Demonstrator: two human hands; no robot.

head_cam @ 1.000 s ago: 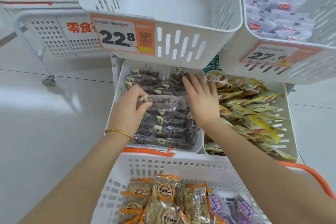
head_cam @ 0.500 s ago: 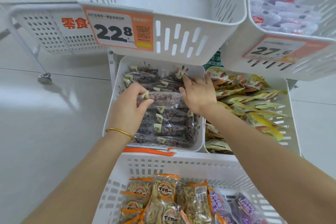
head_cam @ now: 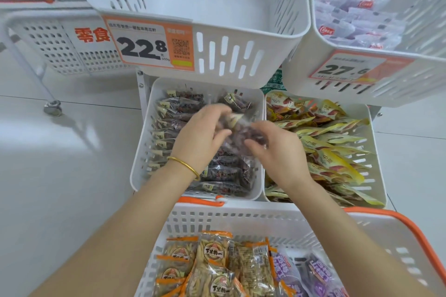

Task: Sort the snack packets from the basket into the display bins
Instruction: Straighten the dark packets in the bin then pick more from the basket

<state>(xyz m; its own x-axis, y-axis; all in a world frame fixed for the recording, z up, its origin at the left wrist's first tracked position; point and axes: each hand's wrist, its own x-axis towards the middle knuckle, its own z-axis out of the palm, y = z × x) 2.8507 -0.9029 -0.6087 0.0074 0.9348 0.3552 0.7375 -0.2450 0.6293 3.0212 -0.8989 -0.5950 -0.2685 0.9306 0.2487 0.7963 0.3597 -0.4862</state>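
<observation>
Sorting partly done.
Left hand (head_cam: pixel 200 137), right hand (head_cam: pixel 272 149) both pinching dark packet (head_cam: pixel 243 134) over bin (head_cam: pixel 142 152) just beyond basket (head_cam: pixel 241 214); many packets (head_cam: pixel 212 255) unsorted inside basket.

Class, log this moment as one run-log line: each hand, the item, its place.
left hand: grips dark packet | right hand: grips same packet | place: over lower-left bin | basket: holds orange packets

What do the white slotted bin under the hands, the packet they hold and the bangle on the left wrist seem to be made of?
White slotted display bin: moulded plastic, smooth semi-matt; uniform colour, cut slots, rounded rim. Clear packet of dark snacks: thin glossy plastic film, probably; contents show through, though blurred. Thin gold-coloured bangle: likely polished metal, given its bright sheen.
</observation>
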